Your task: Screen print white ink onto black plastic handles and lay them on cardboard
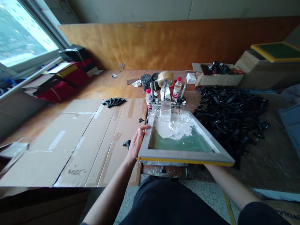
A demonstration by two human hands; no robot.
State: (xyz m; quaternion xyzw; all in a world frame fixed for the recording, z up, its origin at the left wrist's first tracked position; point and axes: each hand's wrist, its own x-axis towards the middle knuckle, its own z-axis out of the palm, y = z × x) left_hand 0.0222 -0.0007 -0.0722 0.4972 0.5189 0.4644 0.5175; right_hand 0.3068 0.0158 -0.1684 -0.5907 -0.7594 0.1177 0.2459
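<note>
A screen-printing frame point(222, 157) with a green mesh sits in front of me, its near edge raised. White paste point(182, 126) lies thick over the mesh's far half, under a squeegee point(166, 111) on a clamp. My left hand point(136, 142) is at the frame's left side, index finger stretched out against the edge. Beside that hand a curved black plastic part point(127, 143) shows on the cardboard, partly hidden. My right forearm point(229, 182) reaches under the frame, which hides the right hand.
Several black parts point(114, 102) lie in a row on the cardboard sheet point(70, 134). At right is a large heap of black parts point(229, 109). Behind the clamp stand bottles point(177, 88), dark tubs point(146, 82) and a tape roll point(165, 78). An open box point(217, 79) is farther back.
</note>
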